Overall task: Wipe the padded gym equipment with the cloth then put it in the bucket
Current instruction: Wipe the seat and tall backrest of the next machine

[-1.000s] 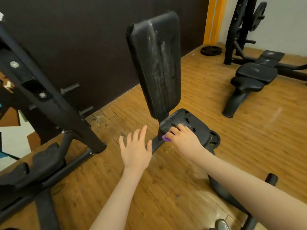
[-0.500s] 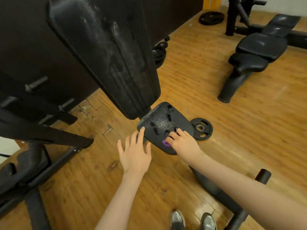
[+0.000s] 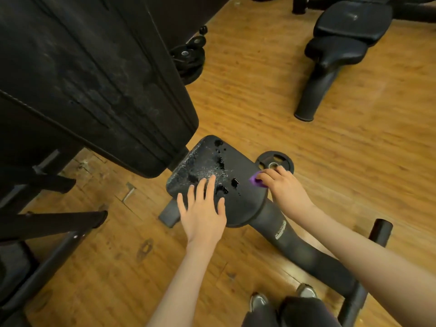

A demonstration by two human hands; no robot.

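Wiping the seat pad (image 3: 238, 185), you pinch the purple cloth (image 3: 256, 181) in your right hand (image 3: 286, 188) at the pad's right edge; the worn, pitted patch lies to its left, toward your left hand (image 3: 203, 214), which rests flat with fingers (image 3: 210, 185) spread. No bucket is in view.

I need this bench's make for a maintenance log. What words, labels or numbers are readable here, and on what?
None can be read.
Pale sticker on the bench's frame tube below the seat pad: print too small and blurred.
Weight plate on the floor: no legible marking.
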